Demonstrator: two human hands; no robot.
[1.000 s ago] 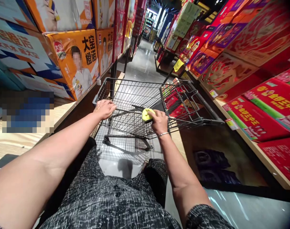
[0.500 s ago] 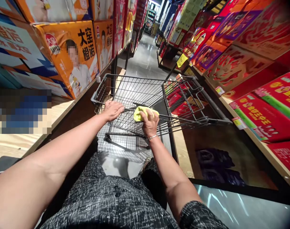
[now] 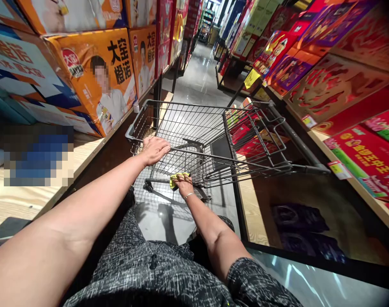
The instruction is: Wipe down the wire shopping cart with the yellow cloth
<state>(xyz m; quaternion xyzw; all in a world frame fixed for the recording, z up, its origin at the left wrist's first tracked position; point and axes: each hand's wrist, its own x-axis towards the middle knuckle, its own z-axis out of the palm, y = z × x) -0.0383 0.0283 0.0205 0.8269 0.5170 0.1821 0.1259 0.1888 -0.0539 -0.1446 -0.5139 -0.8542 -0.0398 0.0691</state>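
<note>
A black wire shopping cart [image 3: 213, 154] stands sideways in front of me, its handle to the right. My left hand [image 3: 156, 150] grips the near top rim close to the cart's left end, fingers curled over the bar. Lower down, my right hand [image 3: 184, 184] is closed on a yellow cloth [image 3: 173, 181]. It holds the cloth against the lower near side of the cart, around the dark frame bar below the basket. The right fingertips are partly hidden by the cloth and the hand.
Orange drink cartons [image 3: 95, 81] are stacked on a wooden shelf at left. Red gift boxes [image 3: 364, 157] fill the right shelf, with dark purple packs [image 3: 303, 226] beneath. A glossy floor aisle [image 3: 194, 76] runs ahead between the displays.
My right hand has moved down and left with the yellow cloth, from the top rim to the cart's lower frame. My left hand stays on the rim. The view has shifted slightly.
</note>
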